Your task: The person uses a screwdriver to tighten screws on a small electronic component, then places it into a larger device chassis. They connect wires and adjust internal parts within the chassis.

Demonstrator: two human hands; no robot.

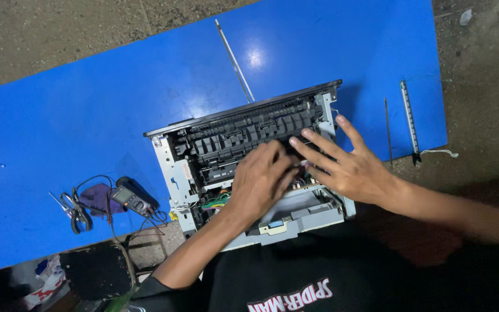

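Printer (215, 147) with covers off sits mid-table on blue table (88, 115), near the front edge, black roller assembly and metal frame exposed. Left hand (261, 179) is down in the open top, fingers curled together into the mechanism; can't tell what they pinch, if anything. Right hand (347, 167) lies flat beside it on the printer's right side, fingers spread apart, tips touching the black rollers. Multimeter (134, 198) with leads and pliers (76, 212) lie left of the printer. Thin metal rod (235, 60) lies behind it; two more rods (409, 118) well off right.
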